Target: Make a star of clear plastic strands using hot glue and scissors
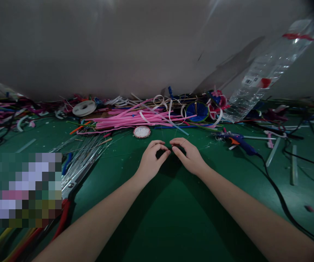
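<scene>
My left hand [153,160] and my right hand [187,154] rest close together on the green table [173,218], fingertips almost meeting. Each hand has its fingers curled into a pinch; what they pinch is too thin to make out. Just beyond the hands lies a small round lid of white beads [142,131]. Behind it a pile of pink strips [135,118] with white ribbon loops [170,109] stretches across the table.
A blue glue gun [237,140] with a black cord [279,200] lies at right. A clear plastic bottle [269,69] leans against the grey wall. A bundle of thin wires [86,151], red-handled pliers [64,214] and a white tape roll [84,107] lie at left.
</scene>
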The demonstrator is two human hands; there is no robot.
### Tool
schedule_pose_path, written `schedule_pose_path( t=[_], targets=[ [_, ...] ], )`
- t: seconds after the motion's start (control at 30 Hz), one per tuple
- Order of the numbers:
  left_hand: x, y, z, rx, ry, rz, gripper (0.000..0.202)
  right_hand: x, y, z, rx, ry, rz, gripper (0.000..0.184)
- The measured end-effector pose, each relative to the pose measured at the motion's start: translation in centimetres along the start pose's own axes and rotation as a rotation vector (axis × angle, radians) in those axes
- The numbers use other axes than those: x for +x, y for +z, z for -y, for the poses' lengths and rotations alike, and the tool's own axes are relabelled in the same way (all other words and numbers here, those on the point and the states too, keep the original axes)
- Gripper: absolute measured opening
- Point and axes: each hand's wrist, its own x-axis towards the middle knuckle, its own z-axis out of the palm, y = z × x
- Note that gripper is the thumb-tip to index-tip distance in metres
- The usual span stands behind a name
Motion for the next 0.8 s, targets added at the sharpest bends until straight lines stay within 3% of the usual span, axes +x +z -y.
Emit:
schedule_pose_path(
  t=[0.2,0.53,0.8],
  targets=[
    [-0.09,-0.07,0.08,-0.005,0.03,-0.018,0.006,0.0,-0.09,0.22,0.004,-0.004,-0.001,0.025],
    [-0.19,-0.11,-0.29,0.042,0.057,-0.024,0.022,0.01,-0.07,0.35,0.007,-0.007,-0.001,0.025],
    [-0.05,-0.1,-0.26,0.043,0.014,-0.031,0.022,0.01,-0.03,0.16,0.008,-0.012,-0.011,0.024]
  ],
)
